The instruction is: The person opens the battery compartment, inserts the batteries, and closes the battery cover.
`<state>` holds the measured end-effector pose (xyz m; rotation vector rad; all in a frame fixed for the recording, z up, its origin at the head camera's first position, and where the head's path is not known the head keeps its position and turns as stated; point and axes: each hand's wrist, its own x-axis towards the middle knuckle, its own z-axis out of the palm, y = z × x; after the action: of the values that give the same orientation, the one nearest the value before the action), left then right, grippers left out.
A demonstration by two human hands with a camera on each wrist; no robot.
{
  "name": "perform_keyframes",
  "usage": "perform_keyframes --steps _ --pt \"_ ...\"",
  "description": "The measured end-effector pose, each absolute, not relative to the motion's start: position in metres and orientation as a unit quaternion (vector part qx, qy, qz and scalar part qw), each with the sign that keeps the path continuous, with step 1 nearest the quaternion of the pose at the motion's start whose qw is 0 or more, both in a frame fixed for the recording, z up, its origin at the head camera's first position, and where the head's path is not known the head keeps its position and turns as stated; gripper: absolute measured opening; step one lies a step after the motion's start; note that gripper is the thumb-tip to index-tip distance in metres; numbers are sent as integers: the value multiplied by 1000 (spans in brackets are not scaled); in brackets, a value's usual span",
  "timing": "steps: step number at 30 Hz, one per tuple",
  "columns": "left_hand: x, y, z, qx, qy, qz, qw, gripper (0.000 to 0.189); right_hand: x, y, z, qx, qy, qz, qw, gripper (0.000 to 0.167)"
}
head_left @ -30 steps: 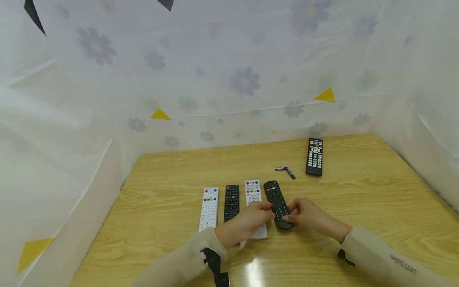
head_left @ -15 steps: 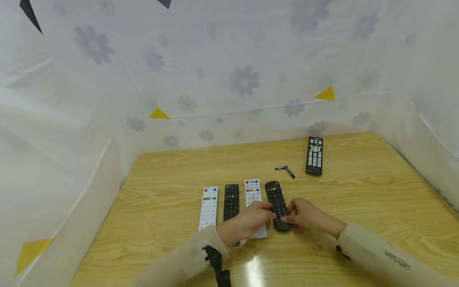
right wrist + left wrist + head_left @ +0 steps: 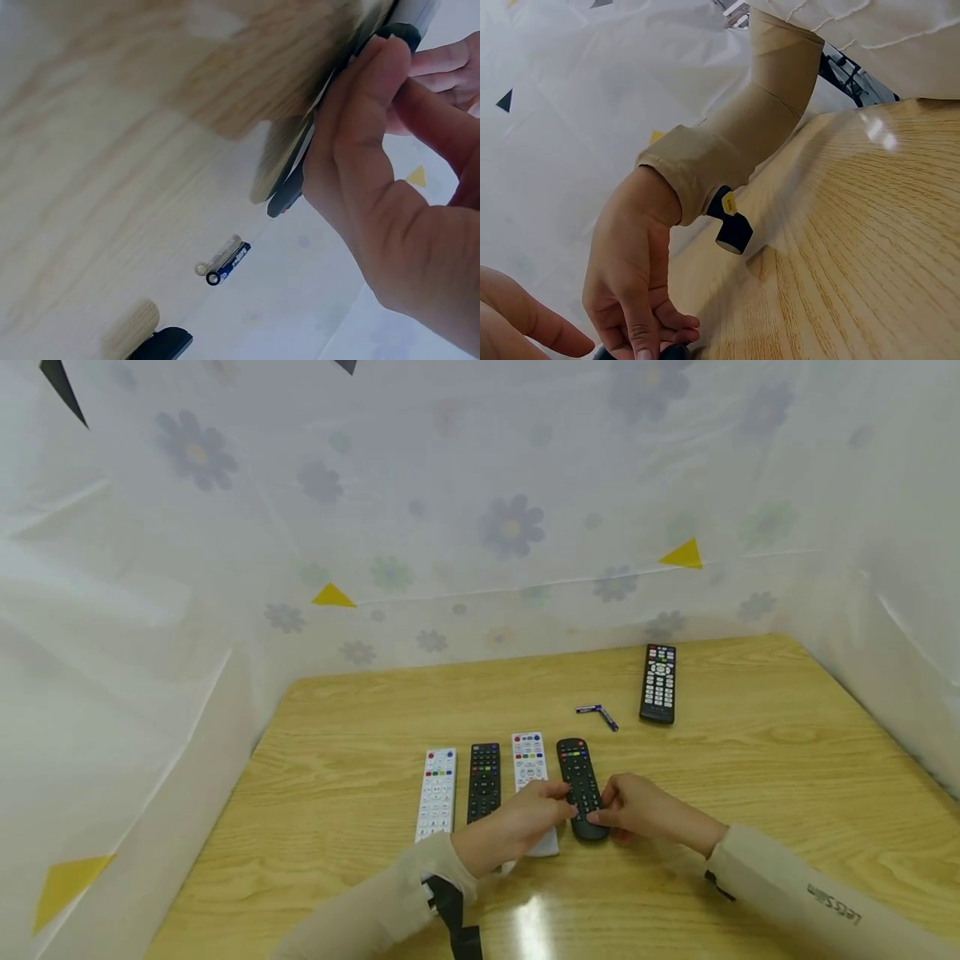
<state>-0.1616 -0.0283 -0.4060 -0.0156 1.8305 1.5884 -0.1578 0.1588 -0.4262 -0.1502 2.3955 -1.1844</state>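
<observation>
A black remote control (image 3: 579, 777) with rounded ends lies on the wooden table, the rightmost of a row. My right hand (image 3: 633, 806) pinches its lower right edge, thumb over the buttons. The right wrist view shows this right hand (image 3: 375, 150) bent around the remote's dark end (image 3: 401, 34). From the other side my left hand (image 3: 517, 822) reaches across a white remote (image 3: 529, 760), its fingertips touching the black remote's left edge. Its fingers look fairly straight in the right wrist view. Left of that white remote lie another black remote (image 3: 485, 777) and another white remote (image 3: 437, 793), partly covered by my left arm.
Two small batteries (image 3: 597, 713) lie behind the row, end to end at an angle. At the back right is a black remote with white buttons (image 3: 658, 685). White flowered sheeting (image 3: 450, 527) walls in the table (image 3: 360, 718) at the back and sides.
The rightmost black remote has turned slightly, its far end moving right and its near end left, so it stands more in line with the row. My right hand has shifted slightly left.
</observation>
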Motion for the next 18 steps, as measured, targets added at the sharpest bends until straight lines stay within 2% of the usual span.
perform_keyframes --steps 18 --pt "-158 -35 -405 20 712 611 346 51 -155 164 -428 -84 877 -413 230 21"
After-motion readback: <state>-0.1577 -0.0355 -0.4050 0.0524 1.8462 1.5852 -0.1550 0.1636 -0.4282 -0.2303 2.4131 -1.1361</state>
